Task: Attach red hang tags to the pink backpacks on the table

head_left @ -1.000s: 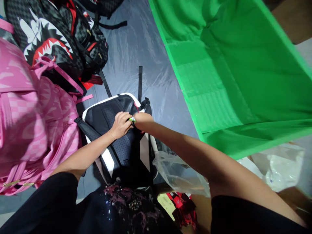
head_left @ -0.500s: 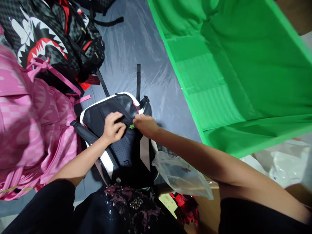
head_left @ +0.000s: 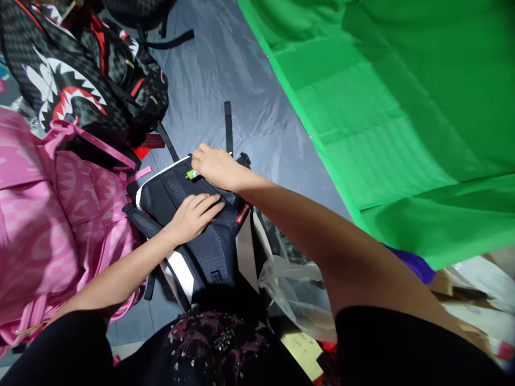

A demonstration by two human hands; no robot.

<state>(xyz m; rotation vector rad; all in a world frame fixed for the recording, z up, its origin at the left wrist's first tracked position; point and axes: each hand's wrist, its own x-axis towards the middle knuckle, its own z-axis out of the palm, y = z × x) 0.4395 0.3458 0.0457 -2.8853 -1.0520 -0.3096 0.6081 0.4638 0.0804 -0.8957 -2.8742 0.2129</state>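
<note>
A black and white backpack lies with its padded back panel up, close to my body. My left hand rests on the panel with its fingers spread. Farther up, at the backpack's top edge, my right hand is closed round a small green object, whose end sticks out to the left of the fingers. A red label shows on the backpack's right side, below my right forearm.
Pink backpacks are at the left, with black checkered shark-mouth backpacks behind them. Green fabric with a raised edge covers the right. A clear plastic bag and a yellow paper lie near my right arm.
My right hand has moved up and left to the backpack's top edge with the green object, uncovering the red label. My left hand has shifted slightly right and flattened onto the panel.
</note>
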